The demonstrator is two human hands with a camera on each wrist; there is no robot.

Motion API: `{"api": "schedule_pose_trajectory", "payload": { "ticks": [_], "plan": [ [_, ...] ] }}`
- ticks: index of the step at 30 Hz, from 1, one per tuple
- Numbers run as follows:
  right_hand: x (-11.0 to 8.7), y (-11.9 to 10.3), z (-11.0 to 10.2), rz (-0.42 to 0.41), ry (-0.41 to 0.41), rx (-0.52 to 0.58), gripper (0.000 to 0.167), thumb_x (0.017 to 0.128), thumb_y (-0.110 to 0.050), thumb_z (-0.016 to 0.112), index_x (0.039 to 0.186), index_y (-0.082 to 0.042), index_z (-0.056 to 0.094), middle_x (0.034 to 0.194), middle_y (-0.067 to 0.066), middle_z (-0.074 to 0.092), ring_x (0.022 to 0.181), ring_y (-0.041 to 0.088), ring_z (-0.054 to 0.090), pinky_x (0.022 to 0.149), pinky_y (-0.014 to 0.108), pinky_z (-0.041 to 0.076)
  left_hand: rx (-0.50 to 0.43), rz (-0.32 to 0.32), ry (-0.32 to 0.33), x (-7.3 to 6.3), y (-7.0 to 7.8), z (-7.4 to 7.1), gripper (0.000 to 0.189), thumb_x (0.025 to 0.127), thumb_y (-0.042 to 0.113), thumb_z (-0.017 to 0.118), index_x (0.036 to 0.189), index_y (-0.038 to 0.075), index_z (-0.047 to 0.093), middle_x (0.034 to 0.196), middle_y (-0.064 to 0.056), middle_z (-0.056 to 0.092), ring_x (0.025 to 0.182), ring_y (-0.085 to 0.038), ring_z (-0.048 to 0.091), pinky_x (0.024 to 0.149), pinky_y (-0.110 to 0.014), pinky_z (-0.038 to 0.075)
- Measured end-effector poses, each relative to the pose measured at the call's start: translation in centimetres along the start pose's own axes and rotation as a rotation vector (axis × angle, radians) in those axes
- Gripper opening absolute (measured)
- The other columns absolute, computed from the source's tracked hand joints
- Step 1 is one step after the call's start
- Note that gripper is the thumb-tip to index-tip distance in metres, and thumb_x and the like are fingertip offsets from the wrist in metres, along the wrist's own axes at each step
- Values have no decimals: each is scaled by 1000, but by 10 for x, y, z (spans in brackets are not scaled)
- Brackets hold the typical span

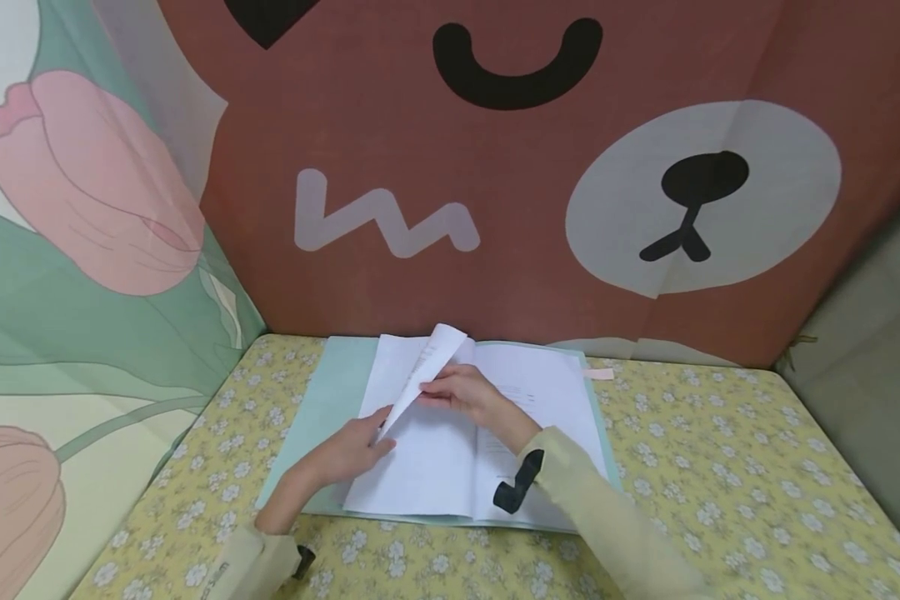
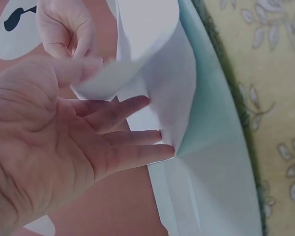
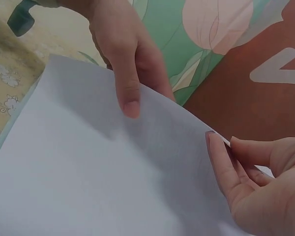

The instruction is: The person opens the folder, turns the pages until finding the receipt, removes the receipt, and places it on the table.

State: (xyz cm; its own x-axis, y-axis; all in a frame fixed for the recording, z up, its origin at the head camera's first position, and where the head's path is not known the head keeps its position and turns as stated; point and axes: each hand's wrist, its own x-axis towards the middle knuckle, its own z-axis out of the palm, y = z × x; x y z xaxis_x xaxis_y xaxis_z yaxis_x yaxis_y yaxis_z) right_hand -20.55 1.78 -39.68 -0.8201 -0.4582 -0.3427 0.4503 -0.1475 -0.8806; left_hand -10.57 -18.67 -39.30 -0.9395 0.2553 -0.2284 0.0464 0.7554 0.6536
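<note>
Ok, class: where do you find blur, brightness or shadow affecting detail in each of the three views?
Left wrist view: the left hand has a blurred thumb, and the lifted page looks bright, nearly featureless; right wrist view: soft grey shadows cross that page; head view: fairly even light, but the right-hand page has print too small to read.

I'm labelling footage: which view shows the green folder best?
The head view: the folder lies open there, most edges visible. The left wrist view shows part, close up; the right wrist view, just a sliver.

Cartoon hangings [image 1: 525, 287] wall this flowered table [image 1: 697, 467] in, booth-like
</note>
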Motion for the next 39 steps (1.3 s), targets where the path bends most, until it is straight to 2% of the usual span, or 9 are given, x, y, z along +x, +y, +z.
{"api": "schedule_pose_trajectory", "payload": {
  "ticks": [4, 9, 13, 16, 22, 25, 28, 34, 39],
  "plan": [
    [-5, -2, -1, -18, -26, -31, 31, 100, 8, 61, 129, 17, 59, 100, 17, 74, 84, 20, 75, 88, 37, 60, 59, 35, 71, -1, -3, 0, 46, 105, 2, 51, 150, -5, 48, 136, -26, 63, 109, -26, 67, 84, -45, 57],
    [-15, -9, -9, -98, -67, -117, 30, 101, 4, 60, 126, 20, 59, 99, 19, 75, 85, 20, 75, 88, 41, 60, 179, 101, 225, -3, -6, -2, 41, 99, -7, 57, 139, -10, 57, 104, -24, 73, 95, -25, 70, 81, -43, 58],
    [-26, -17, -27, -123, -47, -193, 33, 103, -2, 61, 127, 20, 58, 104, 20, 75, 89, 22, 75, 89, 42, 60, 249, 92, 312, -2, -6, -4, 42, 95, -9, 61, 137, -13, 57, 106, -28, 72, 101, -31, 71, 85, -46, 58],
    [-31, -21, -44, -118, -3, -238, 35, 104, -7, 62, 129, 17, 59, 107, 20, 75, 93, 24, 76, 90, 43, 59, 263, 81, 349, -2, -6, -5, 44, 94, -11, 62, 138, -14, 55, 120, -30, 69, 112, -34, 69, 87, -47, 59],
    [-42, -24, -80, -128, 67, -236, 37, 104, -8, 61, 131, 17, 57, 108, 20, 74, 94, 26, 76, 90, 40, 60, 317, 128, 401, -2, -8, -2, 62, 90, -13, 66, 148, -11, 44, 94, -23, 71, 83, -23, 67, 73, -39, 57],
    [-49, -23, -96, -157, 78, -231, 36, 104, -5, 60, 131, 19, 56, 106, 19, 74, 91, 24, 76, 88, 37, 60, 360, 160, 418, -3, -8, 0, 73, 88, -15, 68, 154, -4, 41, 82, -15, 64, 70, -20, 59, 64, -35, 52],
    [-57, -22, -111, -190, 80, -223, 36, 104, -2, 57, 129, 23, 54, 102, 18, 74, 88, 22, 76, 87, 37, 61, 387, 165, 406, -4, -8, 0, 67, 87, -16, 67, 150, -1, 50, 81, -12, 58, 66, -18, 50, 59, -32, 48],
    [-70, -21, -131, -182, 132, -215, 37, 104, 0, 57, 130, 25, 52, 97, 15, 75, 85, 20, 76, 84, 35, 62, 407, 141, 339, -5, -11, -1, 34, 87, -18, 65, 119, -8, 69, 92, -19, 64, 75, -20, 57, 66, -35, 54],
    [-79, -23, -145, -157, 219, -228, 39, 104, -3, 60, 132, 23, 53, 98, 15, 75, 84, 20, 76, 82, 34, 62, 409, 138, 288, -4, -13, 0, 32, 85, -18, 64, 115, -8, 69, 91, -20, 66, 80, -24, 63, 69, -39, 56]
  ]
}}
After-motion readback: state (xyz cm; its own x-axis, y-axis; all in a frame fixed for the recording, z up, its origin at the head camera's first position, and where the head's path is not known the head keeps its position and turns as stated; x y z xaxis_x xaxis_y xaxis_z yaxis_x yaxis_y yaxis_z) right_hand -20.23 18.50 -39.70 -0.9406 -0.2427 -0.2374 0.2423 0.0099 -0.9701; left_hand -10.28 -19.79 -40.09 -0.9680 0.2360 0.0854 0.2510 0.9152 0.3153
